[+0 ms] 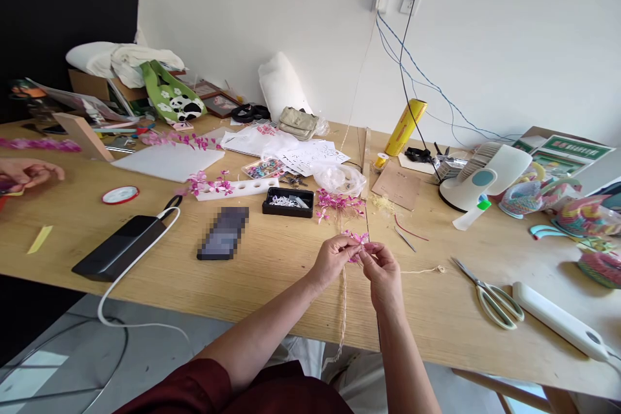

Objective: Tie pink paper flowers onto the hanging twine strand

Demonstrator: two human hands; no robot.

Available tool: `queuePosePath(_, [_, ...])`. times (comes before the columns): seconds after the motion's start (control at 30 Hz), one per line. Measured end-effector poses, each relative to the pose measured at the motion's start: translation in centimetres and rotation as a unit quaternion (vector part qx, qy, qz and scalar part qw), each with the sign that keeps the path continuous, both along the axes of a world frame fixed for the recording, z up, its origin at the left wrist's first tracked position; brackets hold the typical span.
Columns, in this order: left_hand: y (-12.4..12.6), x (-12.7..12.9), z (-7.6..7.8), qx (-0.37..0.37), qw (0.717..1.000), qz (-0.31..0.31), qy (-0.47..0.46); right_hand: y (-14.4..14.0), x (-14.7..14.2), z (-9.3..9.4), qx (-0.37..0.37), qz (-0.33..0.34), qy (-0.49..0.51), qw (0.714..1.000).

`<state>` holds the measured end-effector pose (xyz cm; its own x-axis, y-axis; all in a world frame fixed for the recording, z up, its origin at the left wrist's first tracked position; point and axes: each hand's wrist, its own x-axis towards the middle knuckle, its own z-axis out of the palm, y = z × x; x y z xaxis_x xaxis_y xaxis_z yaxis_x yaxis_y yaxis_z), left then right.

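Both hands meet over the wooden table, pinching at a small pink flower (358, 237). My left hand (336, 257) is closed with thumb and forefinger on the flower's left side. Close against it, my right hand (382, 269) is closed too, its fingertips on the same flower. Pale twisted cord (344, 301) hangs below the hands over the table edge, and a thin end (421, 271) runs out to the right. Just beyond the hands lies a bunch of pink flowers (339, 202). The exact spot gripped is partly hidden by the fingers.
Scissors (490, 294) lie at right, beside a white elongated device (557, 320). Tweezers (404, 239) rest nearer. Further left are a black tray (288, 202), a phone (223, 233) and a power bank (119, 247). Another person's hand (32, 173) shows at far left.
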<state>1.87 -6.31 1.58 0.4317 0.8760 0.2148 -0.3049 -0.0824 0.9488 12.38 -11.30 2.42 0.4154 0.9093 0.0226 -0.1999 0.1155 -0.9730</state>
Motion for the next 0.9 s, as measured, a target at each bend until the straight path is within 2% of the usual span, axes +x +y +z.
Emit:
queuePosePath(0.07, [0.0,0.1,0.0,-0.015,1.0,0.013,-0.011,-0.2,-0.3,0.0,-0.002,-0.005,0.011,1.0])
queuePosePath(0.13, [0.0,0.2,0.2,-0.001,0.999,0.031,-0.015,-0.3,-0.7,0.1,-0.004,-0.001,0.033,0.999])
queuePosePath(0.27, [-0.1,0.2,0.5,0.012,0.998,0.054,-0.033,-0.4,-1.4,0.2,-0.023,0.058,0.086,0.994])
queuePosePath(0.47, [-0.6,0.3,0.3,-0.106,0.988,-0.015,-0.112,-0.1,-1.1,-0.6,-0.015,0.111,0.136,0.984])
queuePosePath(0.6, [-0.7,0.2,0.3,-0.159,0.974,-0.057,-0.15,0.0,-0.6,-1.3,-0.015,0.141,0.147,0.979])
queuePosePath(0.77, [-0.9,0.5,0.3,-0.185,0.962,-0.061,-0.19,0.1,-0.5,-1.5,-0.024,0.143,0.164,0.976])
queuePosePath(0.9, [-1.1,1.0,0.0,-0.222,0.941,-0.055,-0.249,0.1,-0.8,-1.5,-0.027,0.139,0.191,0.971])
